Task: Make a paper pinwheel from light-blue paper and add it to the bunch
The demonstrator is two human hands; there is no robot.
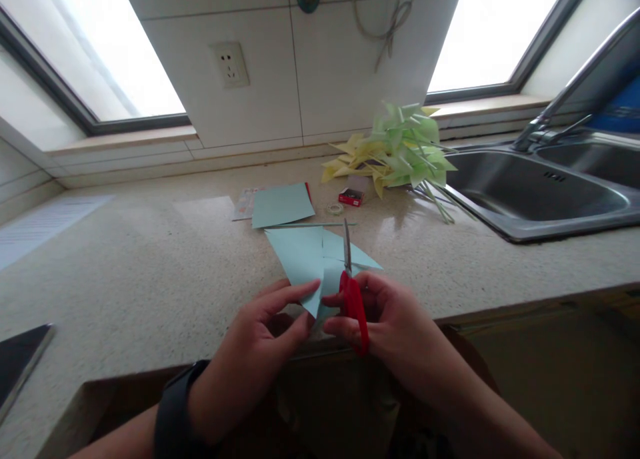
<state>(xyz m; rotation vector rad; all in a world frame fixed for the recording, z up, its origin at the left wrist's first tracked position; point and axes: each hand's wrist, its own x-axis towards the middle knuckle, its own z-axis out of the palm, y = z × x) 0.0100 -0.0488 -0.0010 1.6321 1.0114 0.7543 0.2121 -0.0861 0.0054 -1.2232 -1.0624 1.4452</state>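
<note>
A light blue sheet of paper (pixel 303 251) with cut slits lies over the counter's front edge. My left hand (pixel 270 325) is closed on its near corner, thumb and index finger pinching it. In my right hand (pixel 387 309) is a pair of scissors (pixel 354 302) with red handles, blades pointing away from me and looking closed. The fingertips of that hand also come up against the paper's near part. Just behind the sheet lies a thin pale stick (pixel 320 225). Farther back rests a stack of light blue paper (pixel 283 204).
A small red and black box (pixel 351 197) and a roll of clear tape (pixel 335 209) sit behind the paper. Green and yellow paper pinwheels (pixel 405 152) are piled beside the steel sink (pixel 540 192). A dark flat device (pixel 20 359) lies at left, near a printed sheet (pixel 50 222).
</note>
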